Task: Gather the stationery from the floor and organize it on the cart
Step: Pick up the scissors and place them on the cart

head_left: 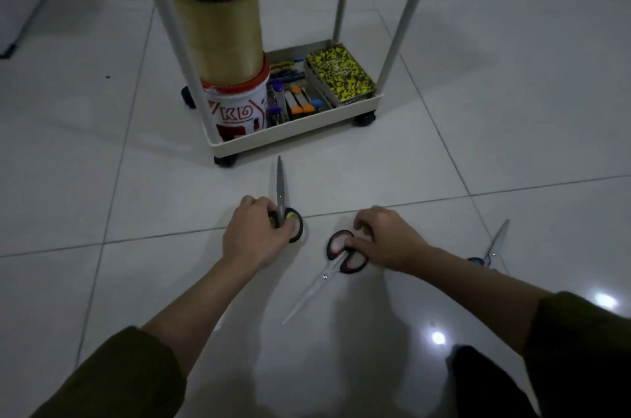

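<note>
Green-handled scissors (280,189) lie on the tiled floor with the blades pointing at the cart; my left hand (254,233) is closed around their handles. Red-handled scissors (317,281) lie to the right, blades pointing toward me, and my right hand (382,241) grips their handles with a finger in one loop. Blue-handled scissors (495,245) lie farther right on the floor, untouched. The cream cart (293,130) stands just beyond; its bottom tray holds pens, markers and yellow-black notebooks (341,74).
A stack of tape rolls (218,28) sits on a white bucket (239,110) in the cart's left corner. Cart legs and black wheels border the tray. Open tiled floor lies to the left and right. My dark knee (485,380) is at bottom right.
</note>
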The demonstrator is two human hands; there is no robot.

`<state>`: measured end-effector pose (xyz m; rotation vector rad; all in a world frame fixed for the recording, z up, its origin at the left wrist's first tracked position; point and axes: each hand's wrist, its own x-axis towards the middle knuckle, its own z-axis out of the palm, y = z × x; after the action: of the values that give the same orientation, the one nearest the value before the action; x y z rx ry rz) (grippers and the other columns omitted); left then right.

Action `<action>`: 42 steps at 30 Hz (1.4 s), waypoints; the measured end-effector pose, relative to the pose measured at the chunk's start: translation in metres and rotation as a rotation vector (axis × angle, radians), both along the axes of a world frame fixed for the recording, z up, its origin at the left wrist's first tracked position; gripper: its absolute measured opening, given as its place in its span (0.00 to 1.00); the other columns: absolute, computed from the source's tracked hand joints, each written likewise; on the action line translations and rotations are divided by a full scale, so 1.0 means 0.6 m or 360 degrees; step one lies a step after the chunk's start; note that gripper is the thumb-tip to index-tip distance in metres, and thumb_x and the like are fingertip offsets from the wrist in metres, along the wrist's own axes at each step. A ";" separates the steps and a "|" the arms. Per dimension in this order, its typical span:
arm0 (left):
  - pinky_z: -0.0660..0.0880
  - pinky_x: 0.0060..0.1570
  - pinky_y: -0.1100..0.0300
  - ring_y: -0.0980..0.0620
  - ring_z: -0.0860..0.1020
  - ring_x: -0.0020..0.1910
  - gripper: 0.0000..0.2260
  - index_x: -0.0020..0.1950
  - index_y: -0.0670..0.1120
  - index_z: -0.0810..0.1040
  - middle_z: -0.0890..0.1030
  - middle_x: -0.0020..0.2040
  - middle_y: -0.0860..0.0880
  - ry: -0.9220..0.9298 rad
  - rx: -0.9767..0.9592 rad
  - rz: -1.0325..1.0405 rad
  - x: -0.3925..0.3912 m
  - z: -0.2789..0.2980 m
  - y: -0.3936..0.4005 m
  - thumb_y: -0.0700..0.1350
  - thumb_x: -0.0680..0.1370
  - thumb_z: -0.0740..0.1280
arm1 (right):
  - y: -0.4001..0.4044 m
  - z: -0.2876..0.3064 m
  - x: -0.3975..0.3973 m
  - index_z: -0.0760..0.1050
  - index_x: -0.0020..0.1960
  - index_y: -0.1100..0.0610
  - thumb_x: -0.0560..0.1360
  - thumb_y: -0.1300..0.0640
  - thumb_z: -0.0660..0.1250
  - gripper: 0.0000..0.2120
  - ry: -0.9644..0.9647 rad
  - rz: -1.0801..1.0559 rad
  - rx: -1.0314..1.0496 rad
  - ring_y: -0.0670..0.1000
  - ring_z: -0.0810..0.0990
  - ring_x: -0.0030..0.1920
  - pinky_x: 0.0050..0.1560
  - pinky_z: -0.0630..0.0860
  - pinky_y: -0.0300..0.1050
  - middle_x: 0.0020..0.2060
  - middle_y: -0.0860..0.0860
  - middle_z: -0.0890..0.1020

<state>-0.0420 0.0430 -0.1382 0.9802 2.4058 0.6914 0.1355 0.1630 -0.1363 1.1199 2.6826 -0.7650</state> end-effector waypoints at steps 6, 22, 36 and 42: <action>0.73 0.42 0.54 0.46 0.77 0.42 0.07 0.46 0.46 0.74 0.79 0.41 0.47 -0.0233 0.0216 0.0056 0.027 -0.005 -0.009 0.49 0.74 0.67 | -0.014 -0.009 -0.002 0.75 0.58 0.57 0.64 0.55 0.57 0.24 0.0123 0.0863 0.0212 0.59 0.77 0.55 0.51 0.76 0.51 0.58 0.57 0.78; 0.66 0.42 0.64 0.54 0.70 0.44 0.05 0.50 0.49 0.68 0.71 0.46 0.51 -0.0795 0.0293 -0.0417 0.145 0.017 0.085 0.44 0.75 0.60 | 0.045 -0.004 0.170 0.70 0.39 0.59 0.58 0.47 0.56 0.17 0.0068 -0.0072 0.0684 0.58 0.76 0.33 0.29 0.67 0.43 0.32 0.56 0.76; 0.68 0.42 0.60 0.53 0.72 0.40 0.18 0.42 0.49 0.72 0.72 0.39 0.51 -0.0844 0.0263 -0.0592 0.255 -0.009 0.124 0.62 0.65 0.62 | 0.048 -0.021 0.268 0.66 0.48 0.57 0.67 0.43 0.70 0.22 0.0063 -0.1394 -0.0123 0.54 0.75 0.43 0.40 0.70 0.44 0.42 0.52 0.75; 0.68 0.41 0.58 0.50 0.71 0.39 0.10 0.41 0.46 0.71 0.72 0.40 0.48 -0.0598 0.0211 -0.0394 0.242 -0.014 0.097 0.48 0.69 0.70 | 0.067 -0.020 0.223 0.73 0.39 0.60 0.71 0.52 0.63 0.10 0.0014 -0.1146 0.0003 0.59 0.78 0.45 0.44 0.74 0.46 0.43 0.57 0.79</action>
<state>0.1032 0.1012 -0.1466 1.0700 1.8982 0.8639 0.2694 0.2030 -0.1485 2.1158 2.2515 -0.8400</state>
